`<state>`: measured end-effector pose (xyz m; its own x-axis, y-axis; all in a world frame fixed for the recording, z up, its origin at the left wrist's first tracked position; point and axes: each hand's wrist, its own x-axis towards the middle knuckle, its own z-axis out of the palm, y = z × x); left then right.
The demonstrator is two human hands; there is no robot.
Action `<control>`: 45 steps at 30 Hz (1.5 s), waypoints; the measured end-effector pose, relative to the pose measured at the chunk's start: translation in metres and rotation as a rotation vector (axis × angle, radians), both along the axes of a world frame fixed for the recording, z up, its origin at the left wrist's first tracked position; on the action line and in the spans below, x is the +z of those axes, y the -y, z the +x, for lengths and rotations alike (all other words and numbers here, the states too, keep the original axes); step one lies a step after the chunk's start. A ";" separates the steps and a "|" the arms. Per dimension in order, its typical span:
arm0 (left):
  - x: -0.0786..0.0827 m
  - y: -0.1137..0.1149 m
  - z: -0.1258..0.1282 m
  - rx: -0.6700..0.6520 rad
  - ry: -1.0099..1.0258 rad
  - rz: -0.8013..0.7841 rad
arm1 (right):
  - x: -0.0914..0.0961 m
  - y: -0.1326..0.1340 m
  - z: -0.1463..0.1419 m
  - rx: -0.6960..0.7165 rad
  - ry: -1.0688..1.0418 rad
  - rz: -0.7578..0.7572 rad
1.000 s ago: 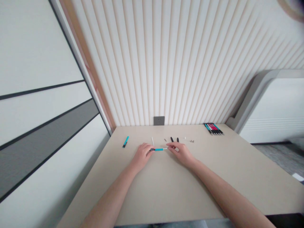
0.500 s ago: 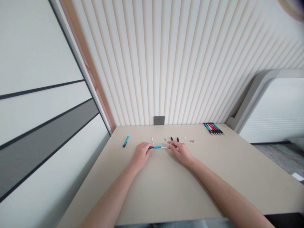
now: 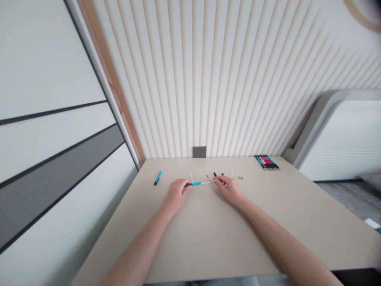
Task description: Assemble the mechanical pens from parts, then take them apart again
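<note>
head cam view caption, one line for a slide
Left hand and right hand hold a teal pen at a beige desk

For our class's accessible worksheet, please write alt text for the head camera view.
A person's left hand and right hand hold a slim teal-and-white pen between them at a beige table. Small black parts and a row of pens lie beyond.

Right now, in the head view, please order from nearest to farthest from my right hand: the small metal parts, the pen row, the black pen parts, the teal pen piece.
Right hand:
1. Black pen parts, just ahead.
2. Small metal parts, ahead right.
3. Pen row, far right corner.
4. Teal pen piece, left, past the left hand.
</note>
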<state>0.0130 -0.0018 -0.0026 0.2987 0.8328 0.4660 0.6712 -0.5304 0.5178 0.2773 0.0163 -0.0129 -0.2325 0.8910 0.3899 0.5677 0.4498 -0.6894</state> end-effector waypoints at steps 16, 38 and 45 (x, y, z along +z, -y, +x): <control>-0.001 0.000 -0.001 -0.092 -0.013 -0.012 | 0.001 0.005 -0.003 0.176 0.002 -0.051; -0.003 0.000 0.000 -0.084 -0.010 -0.005 | 0.002 0.006 -0.005 0.158 0.070 0.066; -0.002 -0.001 0.000 -0.042 0.018 -0.009 | -0.008 -0.008 0.007 -0.165 0.357 0.202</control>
